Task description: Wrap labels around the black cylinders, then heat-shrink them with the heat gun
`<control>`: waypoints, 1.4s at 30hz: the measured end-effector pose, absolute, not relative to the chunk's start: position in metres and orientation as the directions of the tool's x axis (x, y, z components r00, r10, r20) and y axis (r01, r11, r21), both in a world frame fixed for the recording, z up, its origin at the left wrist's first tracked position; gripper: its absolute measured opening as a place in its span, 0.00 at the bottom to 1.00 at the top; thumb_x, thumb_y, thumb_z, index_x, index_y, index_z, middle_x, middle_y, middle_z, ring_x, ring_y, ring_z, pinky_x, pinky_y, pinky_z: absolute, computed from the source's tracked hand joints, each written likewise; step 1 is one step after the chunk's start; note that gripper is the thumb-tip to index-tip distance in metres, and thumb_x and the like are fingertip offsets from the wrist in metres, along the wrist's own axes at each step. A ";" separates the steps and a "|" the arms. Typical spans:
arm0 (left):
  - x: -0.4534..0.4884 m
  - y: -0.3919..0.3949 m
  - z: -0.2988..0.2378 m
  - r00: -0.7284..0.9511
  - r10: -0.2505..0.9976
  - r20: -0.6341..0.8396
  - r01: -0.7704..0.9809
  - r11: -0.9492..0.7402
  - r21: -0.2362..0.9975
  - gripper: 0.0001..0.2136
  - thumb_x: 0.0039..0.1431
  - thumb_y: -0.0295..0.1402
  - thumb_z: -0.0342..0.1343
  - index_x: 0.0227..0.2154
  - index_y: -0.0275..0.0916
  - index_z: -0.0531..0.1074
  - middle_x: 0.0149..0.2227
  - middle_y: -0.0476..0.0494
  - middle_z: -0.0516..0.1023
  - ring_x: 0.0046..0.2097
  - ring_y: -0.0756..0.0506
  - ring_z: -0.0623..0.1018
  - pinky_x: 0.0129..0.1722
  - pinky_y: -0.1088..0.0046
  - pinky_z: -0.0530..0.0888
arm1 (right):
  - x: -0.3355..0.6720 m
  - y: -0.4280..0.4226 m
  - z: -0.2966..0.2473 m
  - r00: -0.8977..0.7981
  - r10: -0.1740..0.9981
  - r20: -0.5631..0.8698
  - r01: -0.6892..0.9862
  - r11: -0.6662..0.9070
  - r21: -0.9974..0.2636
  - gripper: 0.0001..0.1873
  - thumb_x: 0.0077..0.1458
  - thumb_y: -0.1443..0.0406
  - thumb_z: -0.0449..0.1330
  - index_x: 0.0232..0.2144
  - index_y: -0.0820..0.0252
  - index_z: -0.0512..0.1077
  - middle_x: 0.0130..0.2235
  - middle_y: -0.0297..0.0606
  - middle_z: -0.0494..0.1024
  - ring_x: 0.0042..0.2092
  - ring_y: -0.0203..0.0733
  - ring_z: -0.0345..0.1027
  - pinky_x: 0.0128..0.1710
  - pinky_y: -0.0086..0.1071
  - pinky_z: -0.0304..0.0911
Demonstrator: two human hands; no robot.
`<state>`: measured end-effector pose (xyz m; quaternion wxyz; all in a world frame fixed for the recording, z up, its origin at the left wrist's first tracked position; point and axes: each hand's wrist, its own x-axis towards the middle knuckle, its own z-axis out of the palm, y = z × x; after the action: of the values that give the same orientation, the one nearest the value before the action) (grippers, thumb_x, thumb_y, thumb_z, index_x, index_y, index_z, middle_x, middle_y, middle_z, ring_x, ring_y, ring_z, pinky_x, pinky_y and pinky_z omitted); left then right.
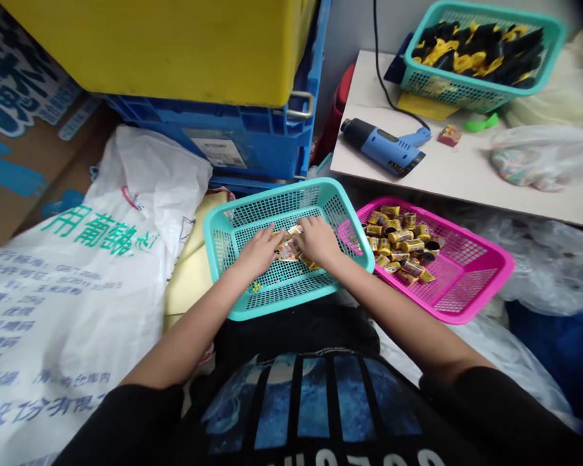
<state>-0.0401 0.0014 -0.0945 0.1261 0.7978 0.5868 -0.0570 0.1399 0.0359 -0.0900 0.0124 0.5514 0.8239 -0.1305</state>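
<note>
A teal plastic basket (pixel 291 304) rests at my lap, with both hands inside it. Small yellow printed labels (pixel 287 250) lie in a loose heap between my hands. My left hand (pixel 261 252) is open, its fingers stretched towards the heap and touching its edge. On the other side, my right hand (pixel 317 241) has bent fingers closed at a label; the fingertips are partly hidden. Tiny yellow and green beads (pixel 256 287) are scattered at the basket's near left. Beside it, a pink basket (pixel 471 272) holds many small yellow labelled tubes (pixel 402 241).
A blue heat gun (pixel 386 147) lies on a white table (pixel 447 162) with its cord. Behind it stands another teal basket (pixel 471 90) of black and yellow parts. Stacked blue crates (pixel 267 145) and a yellow bin (pixel 184 52) rise ahead. A white printed sack (pixel 68 291) covers the left.
</note>
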 end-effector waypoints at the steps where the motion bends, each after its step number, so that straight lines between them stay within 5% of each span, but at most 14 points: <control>1: -0.048 0.000 -0.088 0.307 0.923 -0.232 0.948 -0.275 0.162 0.25 0.62 0.29 0.51 0.62 0.40 0.59 0.65 0.36 0.59 0.63 0.36 0.62 0.58 0.58 0.66 | 0.140 0.033 -0.086 -0.487 0.849 -0.203 0.868 0.446 -0.219 0.17 0.63 0.61 0.48 0.48 0.65 0.68 0.51 0.51 0.72 0.54 0.52 0.61 0.48 0.38 0.58; 6: -0.077 -0.033 -0.065 0.279 0.832 -0.481 0.958 -0.209 0.194 0.09 0.60 0.29 0.53 0.41 0.37 0.75 0.41 0.40 0.78 0.44 0.42 0.77 0.46 0.67 0.73 | 0.144 0.022 -0.083 -0.689 0.557 -0.464 0.713 0.636 -0.296 0.08 0.58 0.66 0.55 0.36 0.59 0.75 0.39 0.41 0.78 0.41 0.43 0.71 0.39 0.30 0.59; 11: -0.067 -0.063 -0.074 0.187 0.832 -0.522 0.982 -0.178 0.068 0.14 0.60 0.20 0.45 0.43 0.30 0.73 0.41 0.28 0.76 0.46 0.35 0.76 0.41 0.60 0.74 | 0.139 0.016 -0.094 -0.682 0.463 -0.566 0.683 0.681 -0.266 0.10 0.55 0.70 0.56 0.39 0.64 0.75 0.42 0.49 0.78 0.44 0.47 0.72 0.40 0.31 0.61; 17: -0.063 -0.060 -0.087 0.234 0.800 -0.553 0.970 -0.234 0.072 0.16 0.58 0.20 0.46 0.46 0.34 0.72 0.41 0.33 0.77 0.48 0.37 0.76 0.42 0.64 0.74 | 0.124 0.006 -0.097 -0.668 0.453 -0.591 0.698 0.656 -0.286 0.14 0.57 0.73 0.50 0.38 0.66 0.75 0.41 0.52 0.78 0.42 0.48 0.72 0.38 0.32 0.60; 24: -0.069 -0.061 -0.064 0.301 0.774 -0.557 0.953 -0.271 0.138 0.13 0.58 0.21 0.46 0.40 0.39 0.74 0.36 0.38 0.78 0.42 0.39 0.78 0.40 0.64 0.73 | 0.110 0.005 -0.097 -0.720 0.462 -0.517 0.687 0.579 -0.440 0.13 0.56 0.68 0.54 0.44 0.57 0.71 0.44 0.39 0.77 0.43 0.39 0.69 0.40 0.27 0.58; 28: -0.085 -0.076 -0.055 0.182 0.946 -0.267 0.978 -0.148 0.145 0.11 0.64 0.29 0.44 0.41 0.37 0.72 0.43 0.35 0.74 0.50 0.36 0.72 0.50 0.57 0.70 | 0.109 0.006 -0.105 -0.641 0.541 -0.545 0.766 0.506 -0.398 0.12 0.55 0.71 0.53 0.40 0.62 0.72 0.41 0.44 0.77 0.41 0.42 0.69 0.38 0.29 0.58; 30: -0.094 -0.087 -0.063 -0.056 0.998 -0.009 0.967 0.056 0.247 0.13 0.64 0.35 0.47 0.46 0.36 0.70 0.47 0.32 0.71 0.53 0.35 0.70 0.53 0.55 0.69 | 0.104 0.002 -0.108 -0.642 0.525 -0.558 0.764 0.491 -0.418 0.11 0.53 0.70 0.56 0.39 0.62 0.73 0.40 0.43 0.78 0.40 0.42 0.70 0.37 0.29 0.58; 32: -0.101 -0.097 -0.077 -0.323 0.944 0.064 0.859 0.264 0.438 0.23 0.61 0.38 0.53 0.56 0.34 0.61 0.52 0.30 0.67 0.54 0.36 0.70 0.53 0.55 0.70 | 0.096 -0.003 -0.109 -0.666 0.496 -0.557 0.745 0.484 -0.459 0.10 0.53 0.70 0.57 0.39 0.62 0.74 0.39 0.42 0.78 0.40 0.41 0.70 0.37 0.28 0.58; 35: -0.104 -0.107 -0.093 -0.467 0.871 -0.152 0.630 0.449 0.633 0.31 0.60 0.40 0.52 0.62 0.35 0.50 0.53 0.30 0.69 0.51 0.38 0.75 0.51 0.57 0.73 | 0.081 -0.012 -0.109 -0.719 0.436 -0.542 0.695 0.475 -0.540 0.11 0.53 0.70 0.58 0.41 0.62 0.74 0.39 0.39 0.78 0.39 0.37 0.70 0.37 0.26 0.58; 38: -0.103 -0.108 -0.096 -0.421 0.849 -0.319 0.537 0.517 0.666 0.20 0.63 0.40 0.46 0.56 0.39 0.60 0.47 0.37 0.76 0.48 0.38 0.77 0.48 0.58 0.74 | 0.071 -0.014 -0.108 -0.767 0.384 -0.513 0.641 0.472 -0.605 0.13 0.53 0.73 0.58 0.41 0.61 0.74 0.40 0.36 0.78 0.39 0.34 0.70 0.38 0.24 0.60; 42: -0.106 -0.105 -0.092 -0.380 0.848 -0.369 0.531 0.527 0.664 0.17 0.62 0.41 0.45 0.49 0.38 0.64 0.42 0.38 0.79 0.43 0.37 0.79 0.45 0.58 0.75 | 0.057 -0.006 -0.109 -0.794 0.422 -0.436 0.607 0.514 -0.606 0.13 0.55 0.73 0.55 0.42 0.64 0.74 0.41 0.41 0.78 0.41 0.37 0.70 0.43 0.28 0.61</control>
<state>-0.1056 -0.1053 -0.0922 0.3525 0.4311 0.7995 0.2252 0.0570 -0.0060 -0.1095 0.1174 0.2984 0.8622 -0.3921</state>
